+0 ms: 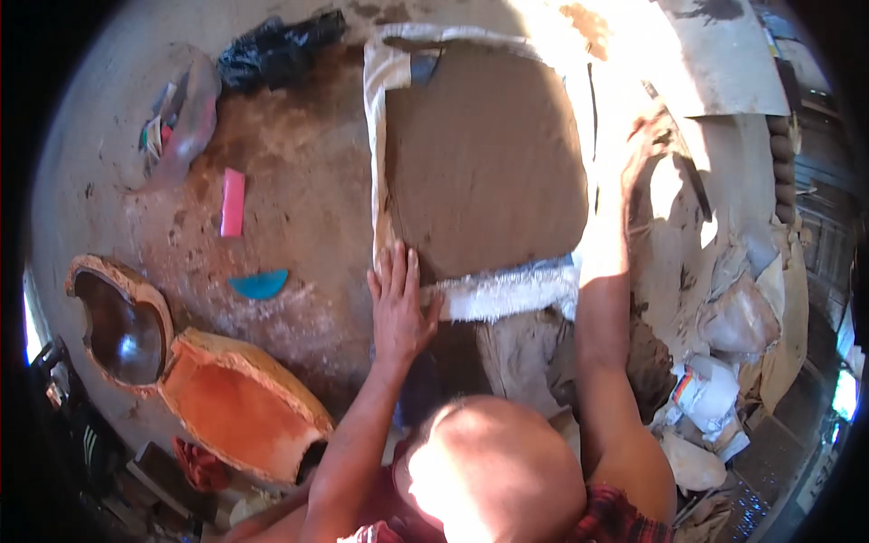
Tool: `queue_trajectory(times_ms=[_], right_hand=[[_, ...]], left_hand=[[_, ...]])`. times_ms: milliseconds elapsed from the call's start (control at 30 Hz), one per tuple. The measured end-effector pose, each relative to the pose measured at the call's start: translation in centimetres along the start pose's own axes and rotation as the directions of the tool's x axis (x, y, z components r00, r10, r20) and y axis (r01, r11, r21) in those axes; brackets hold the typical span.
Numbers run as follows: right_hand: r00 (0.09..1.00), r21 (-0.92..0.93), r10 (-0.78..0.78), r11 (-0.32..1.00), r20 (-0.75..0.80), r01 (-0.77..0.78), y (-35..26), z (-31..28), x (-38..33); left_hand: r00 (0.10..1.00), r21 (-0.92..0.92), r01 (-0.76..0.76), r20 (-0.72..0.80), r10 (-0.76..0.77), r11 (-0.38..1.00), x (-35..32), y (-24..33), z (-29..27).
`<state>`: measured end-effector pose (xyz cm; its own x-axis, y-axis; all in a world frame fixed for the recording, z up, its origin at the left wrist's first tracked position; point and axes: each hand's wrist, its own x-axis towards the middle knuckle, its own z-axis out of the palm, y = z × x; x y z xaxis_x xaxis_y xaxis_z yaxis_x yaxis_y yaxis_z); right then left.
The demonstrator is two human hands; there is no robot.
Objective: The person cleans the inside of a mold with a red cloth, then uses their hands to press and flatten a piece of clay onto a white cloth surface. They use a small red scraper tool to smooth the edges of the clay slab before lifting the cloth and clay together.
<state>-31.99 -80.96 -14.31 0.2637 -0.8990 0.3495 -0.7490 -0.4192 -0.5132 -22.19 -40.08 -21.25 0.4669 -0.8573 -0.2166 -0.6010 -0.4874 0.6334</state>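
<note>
A flat slab of wet brown clay (489, 163) lies in front of me, bordered by pale cloth strips (376, 154) on the left and a frayed white cloth edge (507, 294) nearest me. My left hand (396, 299) rests palm down at the slab's near left corner, its fingers stretched over the cloth edge. Beyond the slab's right side, my right hand (647, 136) is bent around the upper part of a thin dark stick (695, 181). Strong sunlight washes out part of that hand and the cloth beside it.
On the left lie a pink bar (233, 204), a teal half-round scraper (260, 284), a clear plastic bag (195, 113) and a black plastic bag (272, 52). Two hollow orange-brown moulds (244, 407) stand near left. Crumpled plastic bags (738, 317) lie at right.
</note>
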Motion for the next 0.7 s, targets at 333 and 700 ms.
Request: queue_trajectory(times_ms=[333, 700], right_hand=[[0.962, -0.032, 0.069, 0.998, 0.264, -0.063, 0.4, 3.7, -4.1], [0.962, 0.145, 0.192, 0.964, 0.193, -0.222, -6.2, 4.6, -9.6]], left_hand=[[1.000, 0.003, 0.019, 0.003, -0.019, 1.000, 0.0, -0.5, -0.2], [0.998, 0.027, 0.024, 0.052, -0.025, 0.999, -0.8, -0.9, -0.8]])
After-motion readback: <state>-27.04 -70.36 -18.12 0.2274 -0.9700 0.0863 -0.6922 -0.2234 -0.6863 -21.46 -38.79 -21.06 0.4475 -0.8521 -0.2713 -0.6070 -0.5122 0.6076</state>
